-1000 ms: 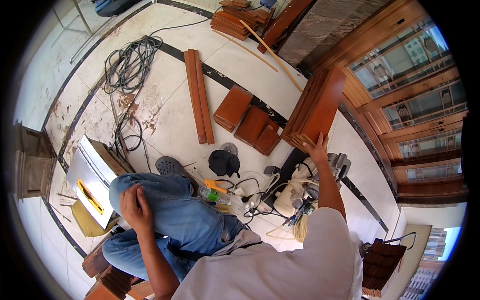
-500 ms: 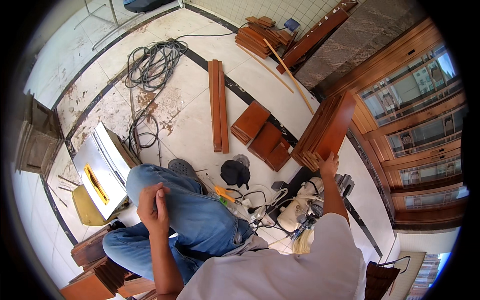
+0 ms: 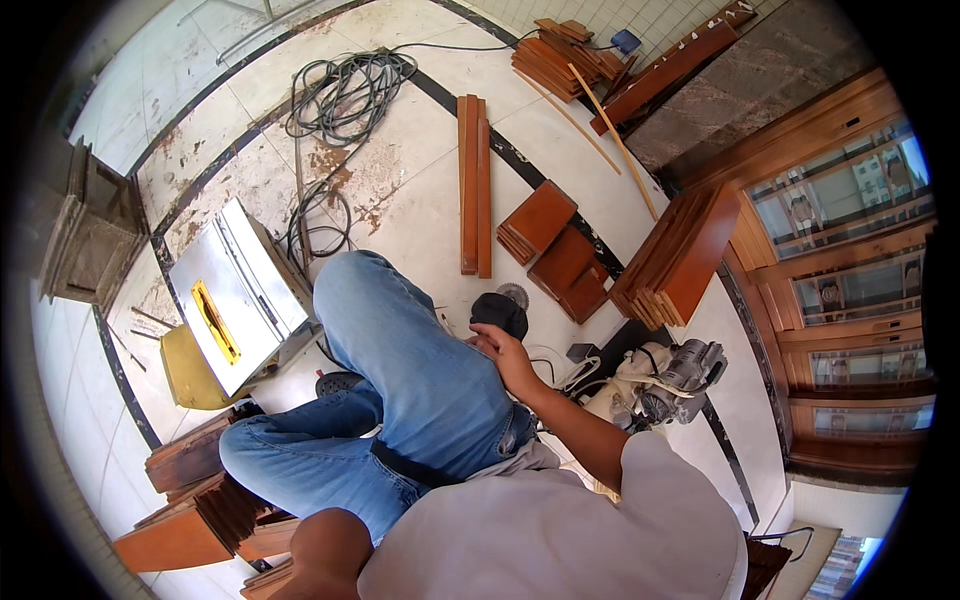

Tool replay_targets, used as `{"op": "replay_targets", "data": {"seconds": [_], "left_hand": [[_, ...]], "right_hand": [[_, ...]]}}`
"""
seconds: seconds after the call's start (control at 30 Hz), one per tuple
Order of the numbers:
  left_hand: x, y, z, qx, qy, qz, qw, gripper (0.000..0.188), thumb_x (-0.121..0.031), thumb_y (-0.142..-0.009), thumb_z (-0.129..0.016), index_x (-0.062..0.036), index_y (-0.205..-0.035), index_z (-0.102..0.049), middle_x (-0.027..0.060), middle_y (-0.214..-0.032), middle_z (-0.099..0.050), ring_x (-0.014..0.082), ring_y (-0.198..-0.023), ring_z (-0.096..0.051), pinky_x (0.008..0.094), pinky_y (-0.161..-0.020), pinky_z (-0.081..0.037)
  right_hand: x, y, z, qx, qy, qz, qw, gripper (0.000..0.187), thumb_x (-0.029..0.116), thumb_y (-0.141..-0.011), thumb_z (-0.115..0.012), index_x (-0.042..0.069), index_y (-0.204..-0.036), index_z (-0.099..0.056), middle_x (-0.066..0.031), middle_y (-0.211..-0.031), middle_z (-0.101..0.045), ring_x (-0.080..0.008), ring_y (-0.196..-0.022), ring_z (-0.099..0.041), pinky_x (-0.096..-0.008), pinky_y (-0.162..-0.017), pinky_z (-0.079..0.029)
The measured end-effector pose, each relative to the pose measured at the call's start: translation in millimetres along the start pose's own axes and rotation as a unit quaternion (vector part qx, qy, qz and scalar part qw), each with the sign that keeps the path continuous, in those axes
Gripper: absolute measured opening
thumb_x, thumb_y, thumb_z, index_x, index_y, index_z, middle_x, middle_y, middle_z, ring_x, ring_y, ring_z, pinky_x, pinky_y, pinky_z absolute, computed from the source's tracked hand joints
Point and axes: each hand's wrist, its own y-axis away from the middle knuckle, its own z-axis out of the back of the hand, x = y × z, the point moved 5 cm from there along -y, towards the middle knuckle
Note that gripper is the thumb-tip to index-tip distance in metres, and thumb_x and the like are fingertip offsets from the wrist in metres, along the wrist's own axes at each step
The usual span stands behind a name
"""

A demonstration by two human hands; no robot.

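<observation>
My right hand (image 3: 505,356) is over my right thigh, near a black cloth-like item (image 3: 499,316). Its fingers are loosely extended, and nothing shows in them. My left elbow and upper arm (image 3: 330,545) show at the lower edge; that hand is out of view. A stack of reddish-brown wooden boards (image 3: 680,260) stands at the right, apart from my hand. Shorter board pieces (image 3: 540,218) lie left of it in small piles, beside two long narrow strips (image 3: 474,190). To my left stands a metal-topped table saw (image 3: 250,300) with a yellow insert.
Power tools (image 3: 670,380) and tangled cords lie by my right side. Coiled black cable (image 3: 350,100) spreads over the far floor. More boards are stacked at lower left (image 3: 190,525) and far back (image 3: 570,60). Wood-framed glass doors (image 3: 840,220) line the right.
My right hand has left the board stack and come back to my thigh. My left hand has dropped out of view from above my knee. The view has shifted slightly.
</observation>
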Motion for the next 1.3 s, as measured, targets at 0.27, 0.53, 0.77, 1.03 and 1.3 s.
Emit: {"op": "replay_targets", "data": {"seconds": [0.27, 0.53, 0.77, 1.03, 1.3], "left_hand": [[-6.3, 11.9, 5.7, 0.019, 0.045, 0.027, 0.998, 0.030, -0.007, -0.088, -0.072, -0.0021, -0.115, -0.059, 0.0071, -0.112, -0.056, 0.0240, -0.109, -0.055, 0.0346, -0.091, -0.049], [-1.3, 11.5, -4.3, -0.016, 0.053, 0.082, 0.995, 0.029, -0.006, -0.091, -0.071, -0.0035, -0.117, -0.060, 0.0058, -0.113, -0.057, 0.0239, -0.109, -0.054, 0.0371, -0.092, -0.049], [1.5, 12.4, -4.6, -0.019, 0.079, 0.112, 0.990, 0.021, -0.002, -0.088, -0.073, -0.0074, -0.105, -0.061, -0.0001, -0.098, -0.055, 0.0179, -0.093, -0.057, 0.0290, -0.073, -0.052], [-15.2, 11.6, -11.8, 0.023, 0.092, 0.136, 0.986, 0.029, 0.000, -0.087, -0.074, -0.0051, -0.112, -0.059, 0.0023, -0.107, -0.058, 0.0179, -0.090, -0.059, 0.0315, -0.068, -0.055], [-30.5, 5.1, -29.1, 0.019, 0.030, 0.079, 0.996, 0.020, 0.001, -0.091, -0.068, -0.0025, -0.108, -0.059, 0.0049, -0.107, -0.058, 0.0199, -0.081, -0.061, 0.0307, -0.061, -0.056]], "right_hand": [[87.6, 14.1, 9.0, -0.094, -0.003, 0.062, 0.994, 0.032, 0.012, -0.106, -0.058, 0.000, -0.136, -0.058, -0.0150, -0.123, -0.069, -0.0241, -0.109, -0.068, -0.0365, -0.098, -0.053], [178.0, 58.0, -71.4, -0.034, 0.206, 0.371, 0.905, 0.040, 0.008, -0.092, -0.067, 0.000, -0.131, -0.062, -0.0144, -0.131, -0.063, -0.0333, -0.128, -0.056, -0.0468, -0.110, -0.045], [157.4, 57.3, -89.1, 0.018, 0.300, 0.417, 0.858, 0.043, 0.011, -0.089, -0.069, 0.001, -0.130, -0.065, -0.0112, -0.131, -0.064, -0.0288, -0.128, -0.056, -0.0495, -0.114, -0.042], [155.3, 52.5, -77.9, -0.019, 0.314, 0.403, 0.859, 0.036, 0.010, -0.089, -0.068, 0.006, -0.125, -0.069, -0.0068, -0.121, -0.068, -0.0241, -0.127, -0.057, -0.0477, -0.113, -0.041], [152.8, 60.8, -60.7, -0.050, 0.361, 0.390, 0.846, 0.032, 0.011, -0.086, -0.071, 0.006, -0.118, -0.069, -0.0059, -0.117, -0.068, -0.0238, -0.125, -0.057, -0.0474, -0.115, -0.038]]}}
